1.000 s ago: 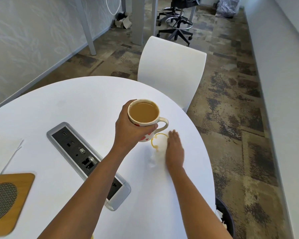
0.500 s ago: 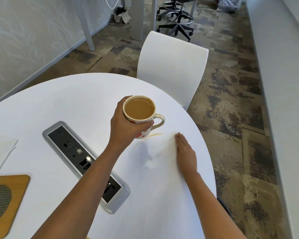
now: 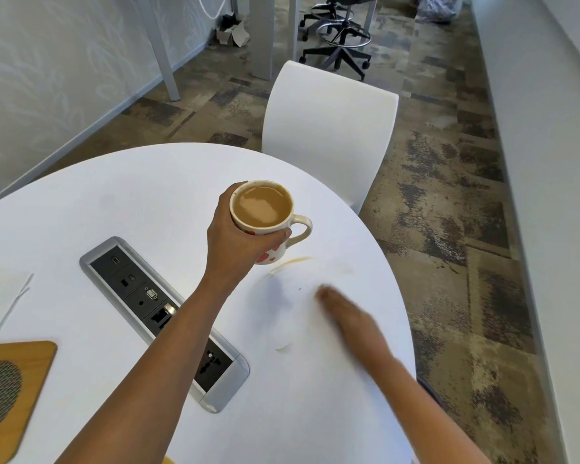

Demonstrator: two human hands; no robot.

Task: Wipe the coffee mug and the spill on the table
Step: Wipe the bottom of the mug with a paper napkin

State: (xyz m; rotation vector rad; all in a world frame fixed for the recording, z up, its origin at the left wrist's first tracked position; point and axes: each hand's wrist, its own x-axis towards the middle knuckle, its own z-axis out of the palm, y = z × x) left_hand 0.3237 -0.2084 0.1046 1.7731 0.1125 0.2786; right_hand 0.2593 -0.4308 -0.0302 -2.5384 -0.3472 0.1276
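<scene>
My left hand (image 3: 235, 242) grips a cream coffee mug (image 3: 265, 212) with red hearts, full of milky coffee, and holds it above the white round table (image 3: 131, 195). The mug's handle points right. Below it, a thin brown arc of spilled coffee (image 3: 292, 262) lies on the table. My right hand (image 3: 345, 319) is blurred and lies flat, fingers straight, pressing a white tissue (image 3: 282, 333) onto the table near the arc. The tissue is hard to tell from the white surface.
A grey power and data socket panel (image 3: 154, 316) is set into the table to the left of my arms. A wooden-framed mesh object (image 3: 10, 390) and white paper (image 3: 0, 296) lie at the left edge. A white chair (image 3: 329, 135) stands behind the table.
My right hand has slid back and to the right with the tissue. The coffee ring has shrunk to a thin arc. The mug stays lifted in my left hand.
</scene>
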